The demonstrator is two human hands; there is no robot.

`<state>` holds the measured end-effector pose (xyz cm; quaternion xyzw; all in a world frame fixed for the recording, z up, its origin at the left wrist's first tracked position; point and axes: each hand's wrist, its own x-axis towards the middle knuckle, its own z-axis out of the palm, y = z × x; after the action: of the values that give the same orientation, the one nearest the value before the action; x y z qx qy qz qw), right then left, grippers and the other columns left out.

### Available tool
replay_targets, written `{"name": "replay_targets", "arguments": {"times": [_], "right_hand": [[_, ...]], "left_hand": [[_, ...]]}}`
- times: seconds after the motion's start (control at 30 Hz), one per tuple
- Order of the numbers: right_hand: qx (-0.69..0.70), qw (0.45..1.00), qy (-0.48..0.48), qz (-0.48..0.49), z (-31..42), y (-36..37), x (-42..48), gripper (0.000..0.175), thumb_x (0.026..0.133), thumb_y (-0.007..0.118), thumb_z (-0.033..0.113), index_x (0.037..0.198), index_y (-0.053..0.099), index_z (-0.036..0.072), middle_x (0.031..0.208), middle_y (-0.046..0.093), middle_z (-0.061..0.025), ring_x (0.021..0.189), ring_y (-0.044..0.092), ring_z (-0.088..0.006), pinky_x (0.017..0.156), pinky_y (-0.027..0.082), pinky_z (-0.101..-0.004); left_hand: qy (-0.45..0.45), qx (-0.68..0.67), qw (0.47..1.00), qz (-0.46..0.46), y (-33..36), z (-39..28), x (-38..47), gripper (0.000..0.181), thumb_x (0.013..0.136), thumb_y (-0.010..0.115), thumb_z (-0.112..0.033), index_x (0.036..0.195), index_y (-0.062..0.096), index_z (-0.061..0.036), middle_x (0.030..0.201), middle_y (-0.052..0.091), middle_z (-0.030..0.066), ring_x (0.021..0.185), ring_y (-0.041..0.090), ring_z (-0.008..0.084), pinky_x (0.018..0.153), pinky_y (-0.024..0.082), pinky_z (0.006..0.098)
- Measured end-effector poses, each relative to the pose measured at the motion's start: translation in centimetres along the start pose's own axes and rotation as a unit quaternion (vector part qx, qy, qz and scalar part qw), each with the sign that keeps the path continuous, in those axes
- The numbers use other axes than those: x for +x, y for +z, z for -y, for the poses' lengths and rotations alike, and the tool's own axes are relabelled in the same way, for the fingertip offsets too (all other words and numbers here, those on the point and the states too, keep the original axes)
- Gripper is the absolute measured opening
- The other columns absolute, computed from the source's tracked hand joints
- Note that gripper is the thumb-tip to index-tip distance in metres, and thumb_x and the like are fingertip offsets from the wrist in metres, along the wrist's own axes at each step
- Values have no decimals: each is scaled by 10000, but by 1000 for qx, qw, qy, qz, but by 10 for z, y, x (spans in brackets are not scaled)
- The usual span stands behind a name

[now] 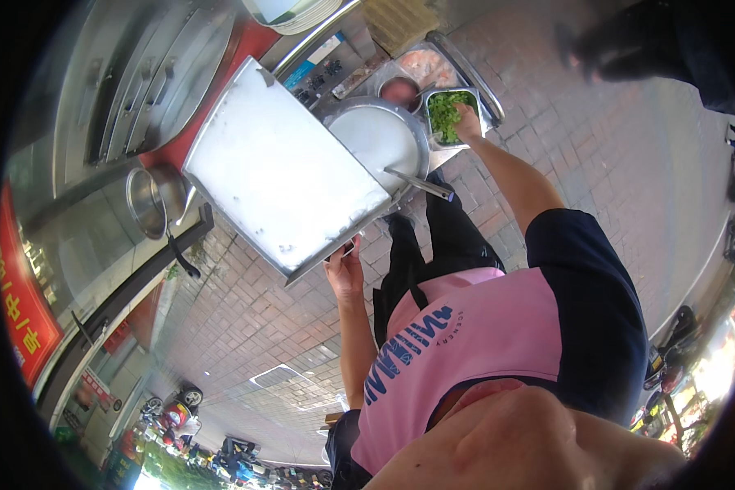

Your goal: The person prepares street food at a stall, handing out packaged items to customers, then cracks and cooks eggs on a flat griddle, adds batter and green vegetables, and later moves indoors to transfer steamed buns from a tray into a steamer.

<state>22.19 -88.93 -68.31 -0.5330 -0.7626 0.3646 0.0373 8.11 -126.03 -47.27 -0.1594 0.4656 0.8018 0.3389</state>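
Note:
A large rectangular metal tray (294, 165), its bottom spread with a white layer, lies in front of me. My left hand (345, 275) grips a dark handle (348, 247) at the tray's near edge. Off to the right, my right hand (467, 124) reaches into a square metal container (479, 101) of chopped leafy greens (444, 113); its fingertips are partly hidden among the leaves. Between the tray and the greens sits a round metal basin (373, 138) of white liquid. A metal-handled ladle (419, 184) rests in it, its handle over the rim.
Behind the greens are a bowl of reddish food (399, 93) and pale pink pieces of food (429, 66). A metal pot (150, 202) with a black handle stands left of the tray. Stacked plates (297, 18) are at the top. Another person's dark-clothed leg (643, 49) shows at upper right.

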Motion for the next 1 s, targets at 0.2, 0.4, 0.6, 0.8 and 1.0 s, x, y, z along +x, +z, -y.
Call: {"name": "replay_targets", "arguments": {"times": [0.2, 0.4, 0.6, 0.8, 1.0], "right_hand": [[-125, 988, -43, 83, -2, 37, 21, 530, 726, 495, -64, 1194, 502, 186, 1209, 404, -218, 1079, 467, -439, 888, 437, -452], [75, 986, -141, -44, -15, 14, 31, 262, 662, 519, -80, 882, 582, 47, 883, 537, -167, 865, 549, -359, 734, 439, -415], [72, 991, -90, -63, -32, 2, 20, 253, 629, 571, -51, 860, 572, 51, 852, 553, -155, 812, 559, -357, 700, 456, -392], [56, 993, -90, -54, -29, -4, 11, 258, 610, 588, -23, 859, 563, 41, 852, 545, -171, 825, 559, -361, 717, 457, -394], [89, 993, -43, -71, -16, -19, -1, 291, 586, 629, 15, 871, 572, 22, 920, 579, -191, 861, 566, -365, 730, 457, -382]], "left_hand": [[-8, 2, 998, -55, 13, -6, -3, 380, 768, 571, 35, 1136, 539, -54, 1035, 612, 93, 886, 620, 253, 888, 495, 454], [-15, 25, 997, -67, 10, -9, 2, 372, 765, 568, 24, 1128, 545, -59, 1058, 609, 85, 930, 609, 245, 885, 495, 445], [-37, 28, 997, -61, 14, -13, 4, 342, 772, 552, 31, 1098, 557, -71, 1021, 610, 65, 946, 592, 216, 889, 490, 445], [-44, 21, 998, -45, 17, -17, 2, 311, 775, 529, 40, 1068, 562, -63, 967, 608, 63, 907, 588, 202, 909, 477, 452], [-55, 8, 998, -29, 19, -26, 4, 283, 784, 504, 46, 1059, 550, -4, 955, 608, 111, 900, 597, 226, 918, 476, 442]]}}
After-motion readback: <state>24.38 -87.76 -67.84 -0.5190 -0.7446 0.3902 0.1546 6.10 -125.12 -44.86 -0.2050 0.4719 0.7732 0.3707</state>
